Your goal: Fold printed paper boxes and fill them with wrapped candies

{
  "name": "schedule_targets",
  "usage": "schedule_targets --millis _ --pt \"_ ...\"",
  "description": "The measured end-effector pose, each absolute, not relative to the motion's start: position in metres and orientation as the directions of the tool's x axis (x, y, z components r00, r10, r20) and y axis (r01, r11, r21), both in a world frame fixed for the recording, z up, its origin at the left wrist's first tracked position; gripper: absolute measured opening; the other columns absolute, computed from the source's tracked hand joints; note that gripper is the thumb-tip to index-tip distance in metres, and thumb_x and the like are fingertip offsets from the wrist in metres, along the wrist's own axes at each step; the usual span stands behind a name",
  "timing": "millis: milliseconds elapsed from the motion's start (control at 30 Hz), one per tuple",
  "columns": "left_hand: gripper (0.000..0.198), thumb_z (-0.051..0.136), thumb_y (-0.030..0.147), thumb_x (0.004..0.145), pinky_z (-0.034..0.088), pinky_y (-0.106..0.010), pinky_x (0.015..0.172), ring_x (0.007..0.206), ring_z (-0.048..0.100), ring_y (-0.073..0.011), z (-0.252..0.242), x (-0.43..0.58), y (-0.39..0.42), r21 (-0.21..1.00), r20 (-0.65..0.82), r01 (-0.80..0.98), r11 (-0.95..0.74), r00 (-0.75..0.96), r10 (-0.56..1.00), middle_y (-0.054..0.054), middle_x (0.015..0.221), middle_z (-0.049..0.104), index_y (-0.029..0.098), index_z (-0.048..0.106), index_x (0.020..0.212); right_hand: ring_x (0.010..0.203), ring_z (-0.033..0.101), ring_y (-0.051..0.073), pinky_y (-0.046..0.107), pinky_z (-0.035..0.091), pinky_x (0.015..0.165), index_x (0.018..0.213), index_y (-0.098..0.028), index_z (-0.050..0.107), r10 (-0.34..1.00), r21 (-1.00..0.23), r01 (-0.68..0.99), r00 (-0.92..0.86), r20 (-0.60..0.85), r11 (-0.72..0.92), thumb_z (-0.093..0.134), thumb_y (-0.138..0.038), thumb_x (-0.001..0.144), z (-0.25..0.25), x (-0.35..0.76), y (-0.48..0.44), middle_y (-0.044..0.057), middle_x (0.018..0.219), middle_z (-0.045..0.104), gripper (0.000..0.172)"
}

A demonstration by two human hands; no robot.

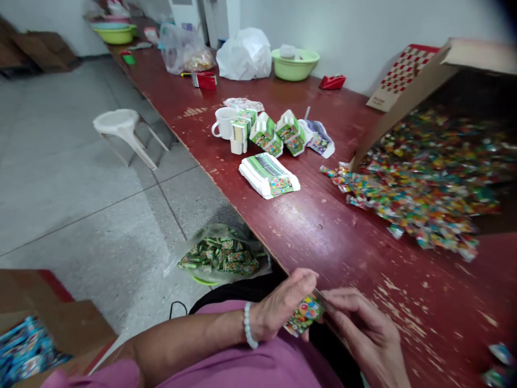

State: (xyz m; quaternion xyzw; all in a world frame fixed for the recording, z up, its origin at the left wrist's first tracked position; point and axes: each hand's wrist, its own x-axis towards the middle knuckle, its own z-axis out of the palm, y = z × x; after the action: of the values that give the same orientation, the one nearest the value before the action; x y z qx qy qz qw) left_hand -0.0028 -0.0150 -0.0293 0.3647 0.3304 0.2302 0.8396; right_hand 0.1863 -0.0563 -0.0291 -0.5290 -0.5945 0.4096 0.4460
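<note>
My left hand (283, 307) and my right hand (363, 328) meet at the near edge of the red table (315, 226). Both are closed around a small green printed box (305, 315) held between them. A bead bracelet (248, 326) circles my left wrist. A flat stack of unfolded box blanks (269, 175) lies further up the table. Beyond it stand several folded small boxes (274, 132) beside a white mug (223, 121). A heap of wrapped candies (428, 178) spills from a tipped cardboard carton (407, 89) on the right.
On the floor beside the table a plastic-lined basin holds filled green boxes (220, 254). A white stool (121, 129) stands on the grey floor. Green bowls (294, 63), plastic bags (244, 54) and a red tape dispenser (333, 82) sit at the table's far end. A cardboard box (44, 328) is at the lower left.
</note>
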Motion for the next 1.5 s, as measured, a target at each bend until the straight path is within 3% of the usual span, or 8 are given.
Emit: schedule_targets --millis 333,500,700,933,1033,1233,1333,1500 --pt "0.050 0.055 0.046 0.087 0.043 -0.020 0.039 0.048 0.050 -0.0094 -0.050 0.007 -0.019 0.788 -0.458 -0.002 0.615 0.665 0.590 -0.001 0.077 0.056 0.021 0.054 0.131 0.066 0.074 0.019 0.020 0.061 0.061 0.092 -0.027 0.076 1.000 -0.929 0.371 -0.016 -0.014 -0.007 0.069 -0.031 0.083 -0.025 0.176 -0.063 0.003 0.080 0.076 0.012" --pt "0.060 0.038 0.059 0.094 0.045 -0.019 0.044 0.063 0.059 -0.0128 -0.040 -0.002 -0.014 0.887 -0.346 0.006 0.462 0.670 0.656 -0.010 0.107 0.066 0.020 0.061 0.134 0.071 0.074 0.021 0.023 0.062 0.065 0.086 -0.024 0.077 0.992 -0.957 0.267 -0.018 -0.121 -0.112 0.073 -0.032 0.081 -0.032 0.177 -0.058 0.005 0.083 0.076 0.011" --pt "0.053 0.045 0.051 0.091 0.045 -0.022 0.048 0.063 0.058 -0.0135 -0.032 -0.010 -0.003 0.853 -0.407 0.003 0.522 0.630 0.661 -0.008 0.103 0.071 0.019 0.070 0.124 0.068 0.071 0.019 0.022 0.060 0.058 0.086 -0.026 0.076 0.999 -0.942 0.334 -0.007 0.038 0.038 0.070 -0.027 0.084 -0.029 0.165 -0.053 0.004 0.079 0.073 0.007" --pt "0.039 0.064 0.034 0.069 0.046 -0.025 0.057 0.062 0.059 -0.0143 -0.048 -0.006 -0.002 0.564 -0.527 -0.373 0.737 0.525 0.668 -0.006 0.079 0.066 0.012 0.071 0.101 0.108 0.062 0.034 0.050 0.054 0.090 0.126 -0.028 0.062 0.959 -0.708 0.654 -0.101 0.266 0.266 0.083 -0.039 0.071 -0.053 0.144 -0.064 0.013 0.119 0.064 0.059" --pt "0.041 0.065 0.036 0.073 0.043 -0.023 0.052 0.059 0.059 -0.0137 -0.048 -0.009 -0.001 0.553 -0.546 -0.374 0.745 0.512 0.663 -0.004 0.076 0.063 0.014 0.065 0.108 0.116 0.058 0.035 0.051 0.055 0.090 0.135 -0.026 0.053 0.976 -0.779 0.589 -0.097 0.196 0.215 0.087 -0.042 0.065 -0.059 0.133 -0.065 0.015 0.127 0.059 0.079" --pt "0.038 0.054 0.042 0.089 0.048 -0.026 0.064 0.077 0.062 -0.0168 -0.037 -0.020 0.001 0.745 -0.406 -0.290 0.600 0.517 0.754 -0.005 0.094 0.065 0.019 0.063 0.118 0.114 0.065 0.023 0.039 0.057 0.093 0.130 -0.028 0.053 0.999 -0.993 0.109 0.035 -0.039 -0.043 0.066 -0.033 0.090 -0.039 0.136 -0.048 0.011 0.129 0.063 0.042" --pt "0.039 0.049 0.044 0.094 0.048 -0.028 0.079 0.094 0.059 -0.0187 -0.032 -0.023 0.001 0.867 -0.281 -0.230 0.441 0.505 0.816 -0.006 0.109 0.064 0.020 0.063 0.122 0.108 0.067 0.023 0.036 0.058 0.090 0.122 -0.026 0.062 0.999 -0.993 0.114 -0.004 -0.034 -0.033 0.068 -0.030 0.089 -0.035 0.142 -0.043 0.009 0.119 0.067 0.034" --pt "0.055 0.061 0.044 0.088 0.046 -0.026 0.066 0.070 0.053 -0.0125 -0.024 -0.025 -0.002 0.896 -0.281 -0.081 0.436 0.656 0.701 0.000 0.090 0.059 0.024 0.048 0.137 0.079 0.068 0.016 0.029 0.059 0.072 0.122 -0.027 0.064 0.994 -0.993 0.118 -0.112 -0.010 0.003 0.062 -0.031 0.093 -0.030 0.149 -0.046 0.006 0.108 0.065 0.029"
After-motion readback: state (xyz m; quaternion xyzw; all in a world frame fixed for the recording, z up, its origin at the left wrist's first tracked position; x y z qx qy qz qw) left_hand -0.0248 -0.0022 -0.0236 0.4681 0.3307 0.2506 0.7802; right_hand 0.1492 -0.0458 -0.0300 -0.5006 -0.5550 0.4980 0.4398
